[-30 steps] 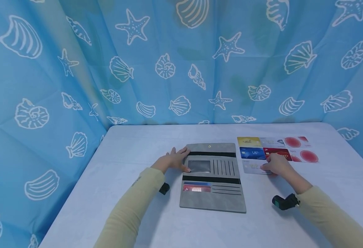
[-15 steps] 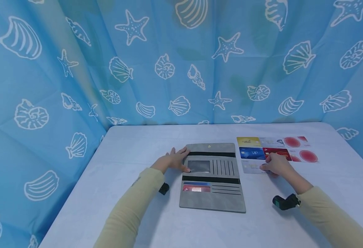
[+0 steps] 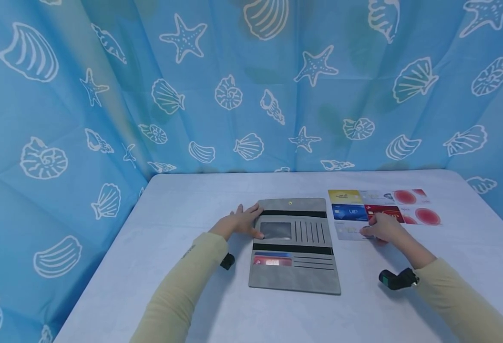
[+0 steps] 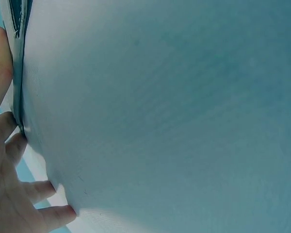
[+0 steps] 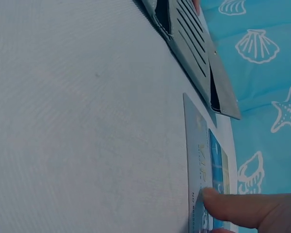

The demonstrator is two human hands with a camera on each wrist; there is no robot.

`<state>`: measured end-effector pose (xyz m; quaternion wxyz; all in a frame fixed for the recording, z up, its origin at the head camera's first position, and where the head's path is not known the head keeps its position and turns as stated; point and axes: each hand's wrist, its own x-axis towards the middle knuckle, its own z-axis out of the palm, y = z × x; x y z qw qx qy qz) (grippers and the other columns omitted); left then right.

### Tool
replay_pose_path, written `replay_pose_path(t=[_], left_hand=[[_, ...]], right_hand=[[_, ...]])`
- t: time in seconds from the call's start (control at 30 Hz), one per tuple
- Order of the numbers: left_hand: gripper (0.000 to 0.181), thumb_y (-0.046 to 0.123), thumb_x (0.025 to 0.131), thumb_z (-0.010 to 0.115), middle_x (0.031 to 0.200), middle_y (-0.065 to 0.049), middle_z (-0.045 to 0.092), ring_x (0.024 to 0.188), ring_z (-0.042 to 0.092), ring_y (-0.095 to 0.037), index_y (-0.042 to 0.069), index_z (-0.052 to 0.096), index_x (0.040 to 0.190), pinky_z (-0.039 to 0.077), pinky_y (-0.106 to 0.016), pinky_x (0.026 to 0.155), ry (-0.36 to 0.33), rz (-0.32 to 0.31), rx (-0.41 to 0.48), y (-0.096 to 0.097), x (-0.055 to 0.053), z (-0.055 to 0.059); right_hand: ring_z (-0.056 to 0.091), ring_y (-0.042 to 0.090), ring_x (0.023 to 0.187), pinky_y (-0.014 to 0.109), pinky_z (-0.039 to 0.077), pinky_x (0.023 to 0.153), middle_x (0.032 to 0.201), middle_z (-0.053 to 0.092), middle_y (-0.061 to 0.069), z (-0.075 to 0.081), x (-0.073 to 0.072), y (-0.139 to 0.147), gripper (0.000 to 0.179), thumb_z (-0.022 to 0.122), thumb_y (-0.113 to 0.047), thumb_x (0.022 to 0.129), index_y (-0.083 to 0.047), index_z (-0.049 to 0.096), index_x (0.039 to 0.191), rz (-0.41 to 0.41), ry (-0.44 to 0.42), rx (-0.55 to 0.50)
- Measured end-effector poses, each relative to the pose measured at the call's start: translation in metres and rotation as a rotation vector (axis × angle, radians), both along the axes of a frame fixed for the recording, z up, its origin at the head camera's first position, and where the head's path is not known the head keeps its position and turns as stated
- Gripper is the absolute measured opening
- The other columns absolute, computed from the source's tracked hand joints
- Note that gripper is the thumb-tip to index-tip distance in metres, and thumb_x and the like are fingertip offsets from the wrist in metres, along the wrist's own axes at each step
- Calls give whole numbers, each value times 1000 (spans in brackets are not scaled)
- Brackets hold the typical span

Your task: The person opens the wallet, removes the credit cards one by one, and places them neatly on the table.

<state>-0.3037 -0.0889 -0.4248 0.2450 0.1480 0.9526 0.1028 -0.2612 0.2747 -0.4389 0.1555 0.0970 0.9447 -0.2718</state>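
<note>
A grey wallet lies unfolded on the white table, showing card slots and a clear window. Red and blue cards sit in its lower left slot. My left hand rests along the wallet's upper left edge, fingers spread, thumb beside the window. To the right, my right hand holds the right end of a silver VIP card; in the right wrist view its thumb presses on the card's face. The fingers cover that end of the card and part of the red card behind it.
Above the silver card are a blue VIP card, a gold card and another silver card. Two white cards with red circles lie at the right. A blue shell-patterned curtain hangs behind the table.
Very little differs. The right wrist has shifted slightly to the right, while the left hand, the wallet and the cards stay in place.
</note>
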Motion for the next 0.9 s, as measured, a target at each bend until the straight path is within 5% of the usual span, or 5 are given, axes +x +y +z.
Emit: replay_pose_path(t=[0.33,0.9], left_hand=[[89,46,79,66,155,6,3,140,-6,-34,25,14,148,3,-54,111,-5,-7,-1,0,0,1],[89,46,79,66,155,6,3,140,-7,-34,25,14,148,3,-54,111,-10,-2,3,0,0,1]], right_hand=[[48,20,68,25,46,60,76,50,13,0,7,5,41,70,-31,79,4,52,93,31,37,-43],[50,19,74,31,52,65,85,56,13,33,30,-59,22,64,-17,84,2,57,94,190,194,-150]])
